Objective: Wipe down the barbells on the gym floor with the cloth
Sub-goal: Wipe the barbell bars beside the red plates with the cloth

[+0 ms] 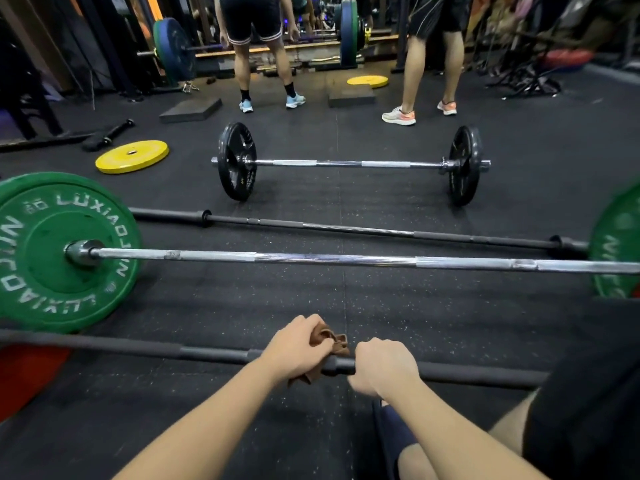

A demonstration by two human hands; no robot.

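Left hand (298, 348) tight around 1 brown cloth (330, 341), right hand (381, 367) tight around the nearest of 4 barbells (173, 350)

Brown cloth (325, 344), green plates (52, 251), yellow plates (131, 156), speckled black floor (346, 306).

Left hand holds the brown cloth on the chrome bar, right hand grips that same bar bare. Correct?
No: wrong bar. The left hand holds the brown cloth on the black bar nearest the person, not the chrome bar, which lies beyond it untouched. The right hand grips that same black bar bare. The head view shows it.
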